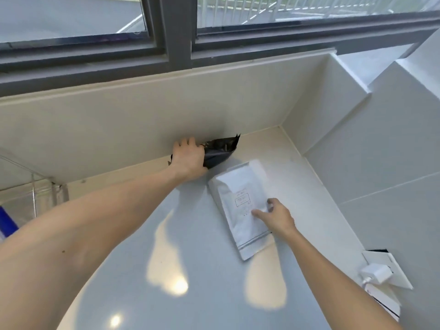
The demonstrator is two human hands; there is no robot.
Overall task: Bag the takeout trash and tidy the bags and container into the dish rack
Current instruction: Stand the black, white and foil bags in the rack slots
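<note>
Left fingers are curled tight around the top of the black bag, which sits crumpled at the back of the desk against the wall. Right fingers are spread flat on the white bag, pressing more than gripping, thumb near its right edge, so not closed on it yet. That one lies flat near the corner, just beside the black one. Both look like thin foil pouches: light, crinkly, probably slippery on this glossy top. I'd pinch the white one by an edge or its sealed end rather than try scooping it flat. The rack is off at the left edge, well apart from both.
</note>
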